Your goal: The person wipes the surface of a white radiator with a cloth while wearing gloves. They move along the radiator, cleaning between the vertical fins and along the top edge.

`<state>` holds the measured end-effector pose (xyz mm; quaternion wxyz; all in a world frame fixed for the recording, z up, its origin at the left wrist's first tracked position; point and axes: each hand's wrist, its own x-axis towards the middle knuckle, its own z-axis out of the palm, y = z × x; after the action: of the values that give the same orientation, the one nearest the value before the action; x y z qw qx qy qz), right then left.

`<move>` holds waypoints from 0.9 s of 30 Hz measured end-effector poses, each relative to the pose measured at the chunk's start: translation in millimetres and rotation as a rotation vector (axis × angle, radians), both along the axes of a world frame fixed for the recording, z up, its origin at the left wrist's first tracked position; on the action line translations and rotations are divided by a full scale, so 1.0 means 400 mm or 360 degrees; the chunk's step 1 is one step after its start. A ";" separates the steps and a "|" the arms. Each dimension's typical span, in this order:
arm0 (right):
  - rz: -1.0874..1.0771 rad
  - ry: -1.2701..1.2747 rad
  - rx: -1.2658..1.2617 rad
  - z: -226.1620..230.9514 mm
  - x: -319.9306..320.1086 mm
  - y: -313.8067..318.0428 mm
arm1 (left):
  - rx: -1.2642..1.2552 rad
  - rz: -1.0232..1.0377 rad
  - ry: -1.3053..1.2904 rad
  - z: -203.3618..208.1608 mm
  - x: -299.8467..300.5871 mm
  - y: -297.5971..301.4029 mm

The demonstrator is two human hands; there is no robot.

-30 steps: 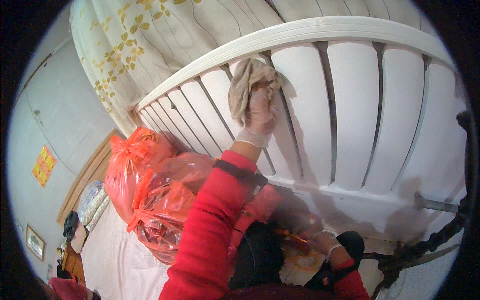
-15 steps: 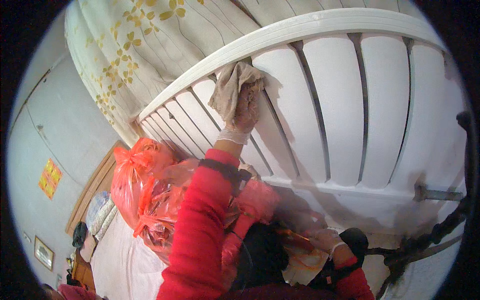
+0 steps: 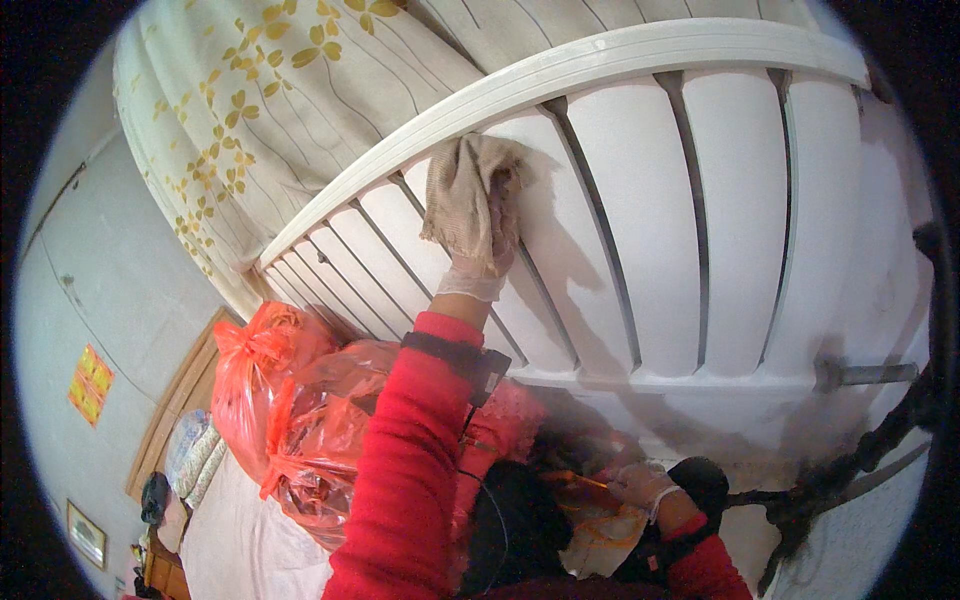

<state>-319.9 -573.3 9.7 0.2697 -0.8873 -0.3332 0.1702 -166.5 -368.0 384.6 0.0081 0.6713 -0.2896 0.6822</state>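
A beige, frayed cloth [image 3: 458, 200] is pressed to the upper part of a white slatted radiator [image 3: 645, 210], just under its curved top rail. My left hand [image 3: 492, 240], in a thin clear glove, is closed on this cloth, which covers most of the fingers. Low on the right, my gloved right hand [image 3: 640, 487] is closed by a thin orange, stick-like piece [image 3: 588, 481]. The blur there hides exactly what it grips. Both arms wear red sleeves, with dark straps round them.
Red plastic bags [image 3: 268, 360], knotted and filled, stand left of my left arm on a pale-covered bed [image 3: 240, 530]. A flower-patterned curtain [image 3: 300, 110] hangs above the radiator. At right are a pipe stub [image 3: 870, 374] and dark, branch-like pieces [image 3: 850, 485].
My view has shifted a little. Against the radiator, the cloth in my left hand has slid to the right and slightly down. My right hand stays low, almost in the same place.
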 end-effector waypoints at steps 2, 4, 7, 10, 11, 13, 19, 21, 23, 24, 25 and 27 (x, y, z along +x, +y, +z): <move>-0.0049 0.0002 -0.0010 0.001 -0.003 -0.001 | -0.0006 -0.0035 0.0094 0.006 0.002 -0.010; -0.0069 -0.0009 0.0041 0.004 -0.006 -0.001 | 0.0032 0.0103 0.0162 0.015 0.006 -0.020; -0.0085 -0.0009 0.0118 0.005 -0.010 0.000 | -0.0040 -0.0049 0.0157 0.020 0.007 -0.033; -0.0089 0.0053 0.0021 -0.002 -0.007 0.000 | 0.0097 -0.0025 0.0357 0.032 0.006 -0.036; -0.0085 0.0070 0.0004 -0.008 -0.005 0.001 | 0.0233 0.0148 0.0309 0.035 0.006 -0.036; -0.0075 0.0059 -0.0012 -0.023 0.001 0.003 | 0.0408 0.0307 0.0219 0.026 0.018 -0.057; -0.0060 -0.0044 -0.0203 -0.047 0.005 0.032 | 0.0305 -0.0177 0.0535 0.000 0.067 -0.058; -0.0048 -0.0063 -0.0204 -0.035 0.000 0.030 | 0.0312 -0.0048 0.0679 -0.040 0.067 -0.050; -0.0075 0.0039 -0.0232 -0.015 -0.006 0.025 | 0.0637 0.0722 0.0168 -0.102 0.045 -0.038; -0.0071 0.0119 -0.0209 -0.003 -0.007 0.021 | 0.0937 0.1319 -0.0218 -0.121 0.040 -0.032; -0.0062 0.0155 -0.0118 0.008 -0.007 0.015 | 0.0788 0.0886 0.0170 -0.152 0.027 -0.029; -0.0047 0.0101 -0.0237 0.022 -0.010 0.015 | 0.0532 0.0102 0.0400 -0.215 0.013 -0.030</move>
<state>-323.9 -567.4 18.6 0.2158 -0.9039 -0.2977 0.2185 -161.1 -380.1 298.5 -0.0889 0.7520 -0.3739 0.5356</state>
